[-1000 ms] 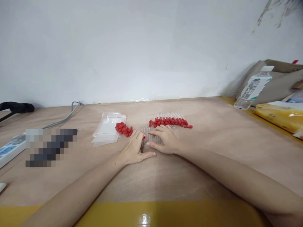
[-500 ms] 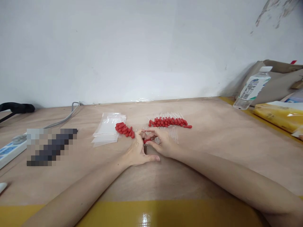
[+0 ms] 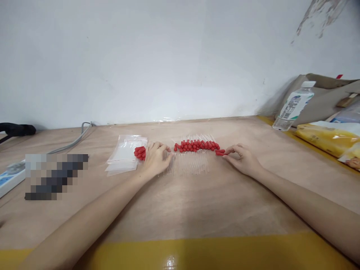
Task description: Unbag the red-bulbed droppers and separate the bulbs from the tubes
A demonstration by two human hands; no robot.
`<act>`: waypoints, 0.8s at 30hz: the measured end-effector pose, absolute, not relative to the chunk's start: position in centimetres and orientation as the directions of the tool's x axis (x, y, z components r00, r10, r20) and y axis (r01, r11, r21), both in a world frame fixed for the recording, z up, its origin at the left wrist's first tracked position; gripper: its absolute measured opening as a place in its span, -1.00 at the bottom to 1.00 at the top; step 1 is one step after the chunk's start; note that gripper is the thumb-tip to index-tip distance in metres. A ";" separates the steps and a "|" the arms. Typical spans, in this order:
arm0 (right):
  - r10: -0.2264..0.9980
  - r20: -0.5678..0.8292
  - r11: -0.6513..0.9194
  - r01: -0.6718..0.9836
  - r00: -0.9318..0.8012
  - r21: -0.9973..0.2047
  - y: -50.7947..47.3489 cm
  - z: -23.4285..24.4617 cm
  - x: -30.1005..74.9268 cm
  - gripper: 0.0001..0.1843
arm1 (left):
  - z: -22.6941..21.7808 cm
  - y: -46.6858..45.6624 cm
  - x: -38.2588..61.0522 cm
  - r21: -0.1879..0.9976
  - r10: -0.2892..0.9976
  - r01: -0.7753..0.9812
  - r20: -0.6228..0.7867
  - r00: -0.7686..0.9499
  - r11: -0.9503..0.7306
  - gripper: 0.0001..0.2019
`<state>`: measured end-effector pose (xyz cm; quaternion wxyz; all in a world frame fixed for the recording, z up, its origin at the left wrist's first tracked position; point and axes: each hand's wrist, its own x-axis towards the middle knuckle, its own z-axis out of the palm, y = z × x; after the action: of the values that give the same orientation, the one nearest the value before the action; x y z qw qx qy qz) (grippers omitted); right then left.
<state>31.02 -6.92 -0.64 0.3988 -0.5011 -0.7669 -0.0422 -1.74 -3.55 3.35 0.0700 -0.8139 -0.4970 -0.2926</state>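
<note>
My right hand [image 3: 240,159] has thumb and forefinger pinched on a small red rubber dropper bulb [image 3: 220,153] at the right end of the row. A second red bulb lies right against it. My left hand [image 3: 157,157] rests over the left bunch of red bulbs [image 3: 140,153], its fingers bent and thumb near the forefinger; what they grip, if anything, is hidden. Thin clear tubes [image 3: 170,165] show beside its thumb. Between my hands lies a row of red-bulbed droppers [image 3: 197,145], with clear tubes [image 3: 194,163] stretching to front and back.
A stack of clear plastic bags [image 3: 123,153] lies left of the bulbs. Farther left are a power strip [image 3: 11,180], a grey cable [image 3: 70,144] and a blurred dark object [image 3: 59,178]. On the right stand a water bottle [image 3: 292,107], a yellow packet [image 3: 323,137] and a grey bag [image 3: 326,97].
My hands, together around a red bulb before, have parted. The right one has moved right to the row's end, where two bulbs now lie together; the left one has moved left over its bunch.
</note>
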 end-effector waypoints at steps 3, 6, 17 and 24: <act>0.704 0.686 0.458 0.857 -0.185 -0.238 -6.4 -1.0 30.9 -0.89 | 4.5 -1.3 -0.2 0.219 0.868 0.918 0.453 0.204 -0.330 -0.75; 0.676 0.712 0.429 0.888 -0.192 -0.167 -6.0 -1.3 30.6 -0.88 | 5.5 0.1 1.3 0.256 0.957 0.954 0.277 0.084 -0.158 -0.66; 0.610 0.765 0.452 0.883 -0.206 -0.123 -6.1 -1.3 30.7 -0.78 | 6.0 2.0 3.5 0.227 1.000 0.974 0.022 -0.021 0.015 -0.78; 0.621 0.752 0.457 0.881 -0.221 -0.119 -6.3 -1.1 30.5 -0.74 | 6.7 1.5 2.8 0.276 0.998 0.961 0.054 -0.030 0.014 -0.79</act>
<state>30.54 -6.32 -1.06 0.3832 -0.4926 -0.7627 -0.1697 2.81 1.49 6.65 -0.0782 -0.6919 -0.7079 -0.1187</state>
